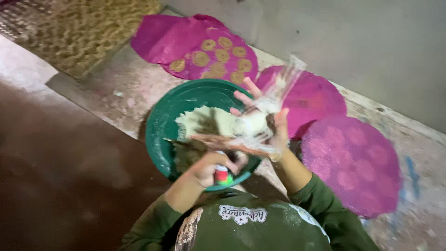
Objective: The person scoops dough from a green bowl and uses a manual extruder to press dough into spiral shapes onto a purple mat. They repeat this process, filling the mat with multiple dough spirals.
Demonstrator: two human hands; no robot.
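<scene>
Left hand [211, 168] grips a red-labelled tube [221, 174]; right hand [267, 123] clutches a clear bag [274, 100] over the green bowl [160, 125].

The right hand [267, 125] is smeared by motion, and the clear plastic bag [278, 88] it holds blurs into a pale streak, so its contents cannot be read. The left hand [209, 169] closes around a small red and green object [222, 175], mostly covered by the fingers; possibly a small bottle or tube. A thin brown stick-like thing [223, 142] across the middle is too blurred to name. The green basin [160, 125] has its near rim hidden behind both hands. The yellowish mat [79, 28] at upper left is cut by the frame's edge. The person's torso is cut off at the bottom edge.
</scene>
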